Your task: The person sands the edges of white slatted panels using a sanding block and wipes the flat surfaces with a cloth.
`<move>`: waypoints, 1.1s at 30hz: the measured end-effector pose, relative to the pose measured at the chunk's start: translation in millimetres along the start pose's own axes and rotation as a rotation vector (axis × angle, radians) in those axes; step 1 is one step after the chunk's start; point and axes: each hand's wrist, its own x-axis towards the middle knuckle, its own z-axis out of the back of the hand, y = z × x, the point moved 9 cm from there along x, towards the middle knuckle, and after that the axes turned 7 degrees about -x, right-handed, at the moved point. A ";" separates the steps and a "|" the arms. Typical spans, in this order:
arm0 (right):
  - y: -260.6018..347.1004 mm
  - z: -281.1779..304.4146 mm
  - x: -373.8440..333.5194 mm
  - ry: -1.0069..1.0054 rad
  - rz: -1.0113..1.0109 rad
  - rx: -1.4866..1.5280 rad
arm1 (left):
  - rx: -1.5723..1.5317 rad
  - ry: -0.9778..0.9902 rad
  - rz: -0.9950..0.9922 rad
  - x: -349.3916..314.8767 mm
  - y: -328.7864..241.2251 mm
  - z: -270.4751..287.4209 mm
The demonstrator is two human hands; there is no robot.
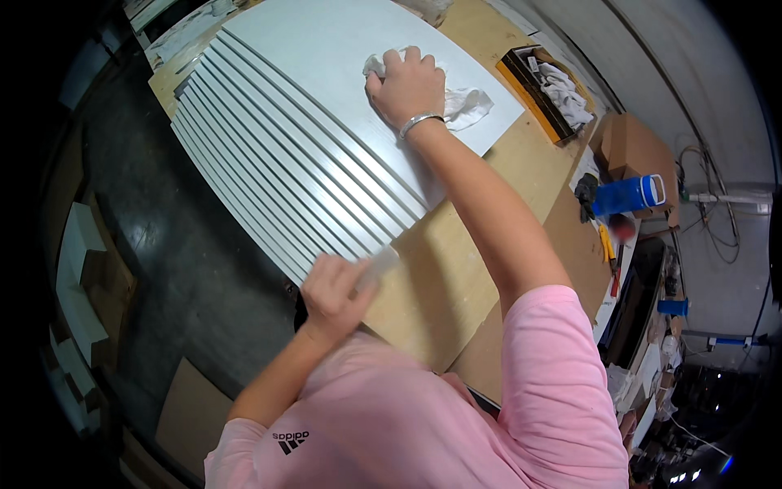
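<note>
My right hand (pixel 407 88) is closed over a crumpled white cloth (pixel 468 107) and presses it onto a wide, smooth white panel (pixel 318 61). Part of the cloth trails out beside my wrist, which wears a silver bracelet. Nearer to me, my left hand (pixel 330 297) grips a small, pale, translucent piece (pixel 381 262); motion blur hides its exact kind. That hand is by the near ends of several long, narrow white strips (pixel 281 167) with dark lines between them, lying side by side along the panel's left.
The wooden worktable (pixel 440 285) carries a black and orange box (pixel 533 102) of white cloths at the right. Beyond are a blue bottle (pixel 627 196), a yellow-handled tool (pixel 607 244) and a cardboard box (pixel 639 151). White angled pieces (pixel 81 269) stand on the left.
</note>
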 end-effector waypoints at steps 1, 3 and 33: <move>-1.5 -0.1 0.4 0.008 -0.007 -0.004 | 0.015 0.002 -0.016 10.5 -0.7 1.5; -2.6 2.8 -0.7 -0.043 0.000 0.004 | 0.047 0.006 -0.051 24.6 -2.5 3.1; -2.6 1.1 0.2 0.009 -0.010 0.069 | 0.039 0.256 -0.084 37.8 -15.2 -2.0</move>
